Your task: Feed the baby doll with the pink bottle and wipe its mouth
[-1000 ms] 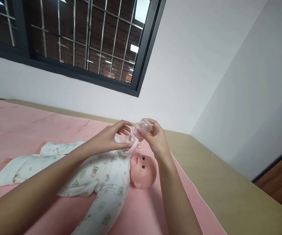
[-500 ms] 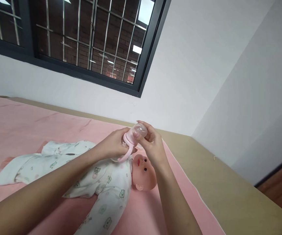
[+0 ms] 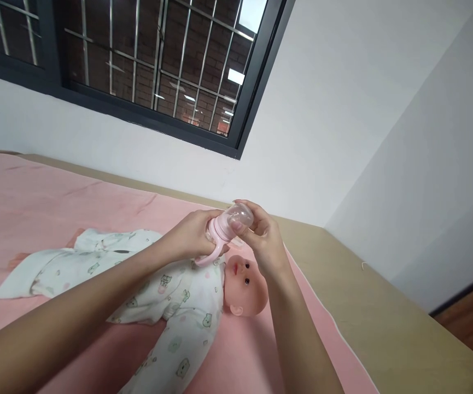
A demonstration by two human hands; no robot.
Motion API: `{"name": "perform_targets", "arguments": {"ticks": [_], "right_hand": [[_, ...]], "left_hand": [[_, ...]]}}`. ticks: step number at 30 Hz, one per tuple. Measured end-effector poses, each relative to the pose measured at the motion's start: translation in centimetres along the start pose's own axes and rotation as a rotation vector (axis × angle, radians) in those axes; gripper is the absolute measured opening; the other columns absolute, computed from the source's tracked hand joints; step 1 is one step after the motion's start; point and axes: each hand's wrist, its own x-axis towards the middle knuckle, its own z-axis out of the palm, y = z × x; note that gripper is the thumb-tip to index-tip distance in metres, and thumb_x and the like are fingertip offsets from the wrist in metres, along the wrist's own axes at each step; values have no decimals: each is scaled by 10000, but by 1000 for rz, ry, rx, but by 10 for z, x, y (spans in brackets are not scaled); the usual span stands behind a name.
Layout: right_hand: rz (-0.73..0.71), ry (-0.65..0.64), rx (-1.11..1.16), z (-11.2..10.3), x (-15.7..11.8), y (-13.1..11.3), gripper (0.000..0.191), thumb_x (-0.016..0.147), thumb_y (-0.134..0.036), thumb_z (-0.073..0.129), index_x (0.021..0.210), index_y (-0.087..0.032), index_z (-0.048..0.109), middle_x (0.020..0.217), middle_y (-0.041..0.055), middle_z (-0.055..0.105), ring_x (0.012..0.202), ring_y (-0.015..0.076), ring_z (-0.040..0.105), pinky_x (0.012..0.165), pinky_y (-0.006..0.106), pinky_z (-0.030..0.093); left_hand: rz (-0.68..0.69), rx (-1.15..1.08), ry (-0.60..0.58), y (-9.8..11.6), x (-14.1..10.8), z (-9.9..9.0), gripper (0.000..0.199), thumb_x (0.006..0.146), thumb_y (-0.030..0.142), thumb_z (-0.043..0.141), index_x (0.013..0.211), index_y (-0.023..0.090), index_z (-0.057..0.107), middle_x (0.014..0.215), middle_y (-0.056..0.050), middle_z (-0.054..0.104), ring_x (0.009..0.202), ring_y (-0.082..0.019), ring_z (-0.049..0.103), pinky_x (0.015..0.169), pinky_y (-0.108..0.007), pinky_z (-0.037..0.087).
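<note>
A baby bottle [image 3: 221, 227] with a pink collar and a pink handle is held above the chest of a baby doll [image 3: 246, 284]. My left hand [image 3: 195, 234] is closed around the bottle's body, which it mostly hides. The fingers and thumb of my right hand [image 3: 264, 232] grip the clear domed cap [image 3: 242, 214] over the bottle's top end. Whether the cap is still seated on the collar, I cannot tell. The doll lies on its back in a white printed outfit [image 3: 191, 306], its head towards the right, just below my right hand.
Under the doll spreads a pink mat [image 3: 125, 205] on a light wooden surface [image 3: 343, 284]. White walls [image 3: 322, 109] stand behind and to the right. A dark-framed window [image 3: 236, 139] with metal bars is at the upper left.
My right hand and the cap have shifted slightly right relative to the bottle, and more of the pink collar shows. The whole view has shifted a little.
</note>
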Motion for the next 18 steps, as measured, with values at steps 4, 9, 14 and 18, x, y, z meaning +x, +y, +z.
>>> {"name": "perform_targets", "arguments": {"ticks": [4, 9, 14, 18], "right_hand": [[-103, 66, -18, -4, 1, -3, 469, 700, -410, 767, 1115, -261, 609, 1137, 44, 655, 1038, 200, 622, 888, 354, 522], [-166, 331, -142, -52, 19, 17, 545, 764, -434, 687, 1255, -243, 547, 1281, 77, 601, 1182, 210, 565, 991, 366, 469], [135, 575, -317, -123, 31, 105, 672, 676, -402, 706, 1283, -159, 551, 1217, 154, 632, 1108, 269, 609, 977, 424, 478], [309, 597, -565, -145, 16, 180, 653, 656, -369, 659, 1251, -121, 553, 1190, 192, 634, 1086, 298, 626, 944, 456, 491]], "left_hand": [[6, 68, 23, -4, 4, -1, 289, 626, 358, 715, 841, 188, 623, 772, 11, 643, 686, -177, 570, 567, -255, 398], [-21, 180, 128, -11, 8, -11, 454, 619, 411, 729, 1005, 194, 628, 922, -20, 682, 836, -233, 613, 673, -278, 428], [-107, 303, 243, -23, 14, -29, 549, 606, 464, 728, 1076, 218, 585, 944, -10, 681, 866, -236, 611, 679, -264, 422], [-204, 370, 333, -30, 16, -39, 497, 627, 498, 704, 1022, 231, 564, 924, -5, 673, 867, -237, 605, 684, -269, 411]]}}
